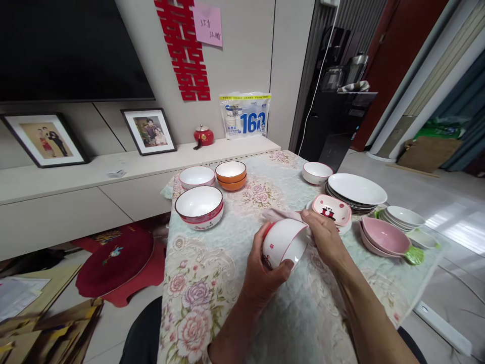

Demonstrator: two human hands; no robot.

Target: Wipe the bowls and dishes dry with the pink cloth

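One white bowl (279, 243), tilted, just below frame centre.
On my feed the left hand (261, 275) curls round its wall, thumb on rim; the right hand (324, 237) pinches a pale cloth (278, 215) at the rim, fingertips partly hidden. Floral tablecloth (206, 288) beneath, low cabinet (125, 194) left. Stacked bowls (200, 220) left of centre; white plates (358, 188) right; cat dish (335, 208) partly masked by the right hand.

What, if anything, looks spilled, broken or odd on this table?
Nothing stands out: I see no spill or breakage. One white bowl is tilted, but the left fingers hold it that way; the white plates sit in a pile.
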